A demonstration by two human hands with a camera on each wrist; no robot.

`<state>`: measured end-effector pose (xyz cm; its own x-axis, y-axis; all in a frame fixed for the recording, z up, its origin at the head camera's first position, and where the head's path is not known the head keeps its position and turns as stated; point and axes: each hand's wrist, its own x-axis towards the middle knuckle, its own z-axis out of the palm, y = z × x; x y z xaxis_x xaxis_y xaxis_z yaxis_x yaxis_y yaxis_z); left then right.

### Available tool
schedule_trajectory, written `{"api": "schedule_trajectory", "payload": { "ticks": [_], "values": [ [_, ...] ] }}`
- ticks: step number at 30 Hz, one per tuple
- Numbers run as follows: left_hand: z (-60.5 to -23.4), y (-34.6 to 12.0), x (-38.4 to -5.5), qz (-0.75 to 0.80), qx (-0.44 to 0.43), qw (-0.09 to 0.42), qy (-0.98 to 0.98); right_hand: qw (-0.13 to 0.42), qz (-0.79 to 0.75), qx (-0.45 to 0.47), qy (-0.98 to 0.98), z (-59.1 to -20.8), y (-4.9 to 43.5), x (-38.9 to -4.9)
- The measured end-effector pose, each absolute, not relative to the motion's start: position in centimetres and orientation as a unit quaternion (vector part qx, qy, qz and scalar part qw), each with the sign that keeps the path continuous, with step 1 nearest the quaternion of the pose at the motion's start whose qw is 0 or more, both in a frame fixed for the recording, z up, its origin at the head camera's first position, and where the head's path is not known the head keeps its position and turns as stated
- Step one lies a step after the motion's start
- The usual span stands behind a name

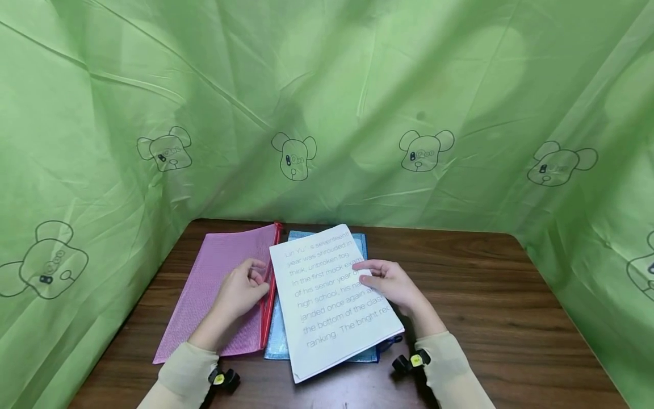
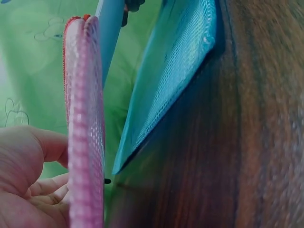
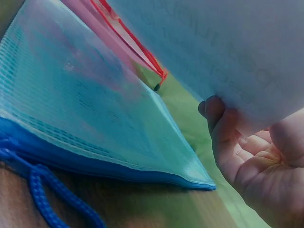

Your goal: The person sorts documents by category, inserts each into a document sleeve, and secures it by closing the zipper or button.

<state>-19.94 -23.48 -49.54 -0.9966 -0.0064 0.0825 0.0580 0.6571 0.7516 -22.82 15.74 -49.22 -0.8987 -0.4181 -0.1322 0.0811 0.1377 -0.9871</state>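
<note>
My right hand (image 1: 390, 284) grips the right edge of a stack of white sheets (image 1: 327, 307) printed with large English text. In the right wrist view, curled fingers (image 3: 232, 147) meet the raised sheets. The sheets lie tilted above a blue mesh zip pouch (image 1: 278, 335), covering most of it. My left hand (image 1: 242, 289) is over a pink mesh zip pouch (image 1: 204, 295), beside its red zipper edge (image 1: 269, 309). Its fingers are loosely curled and nothing shows between them. In the left wrist view the pink pouch (image 2: 85, 142) hides the fingertips.
Both pouches lie on a dark wood-grain table (image 1: 460, 295). A blue cord loop (image 3: 61, 199) hangs from the blue pouch's zipper. Green curtain (image 1: 357, 102) with bear-head drawings surrounds the table. Black wrist cameras (image 1: 225, 379) are strapped over the pale sleeves.
</note>
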Motion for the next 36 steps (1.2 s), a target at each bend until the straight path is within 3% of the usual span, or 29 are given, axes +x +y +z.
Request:
{"api": "schedule_trajectory", "payload": {
  "ticks": [16,36],
  "values": [
    [-49.3,-23.5,-20.5,-0.397,-0.008,0.042,-0.917,0.208,-0.648,-0.111,0.724,-49.2,15.8,-23.4],
    [-49.0,-23.1,-20.8,-0.394,-0.024,0.04,-0.918,0.153,-0.635,-0.124,0.747,-48.0,11.8,-25.1]
  ]
}}
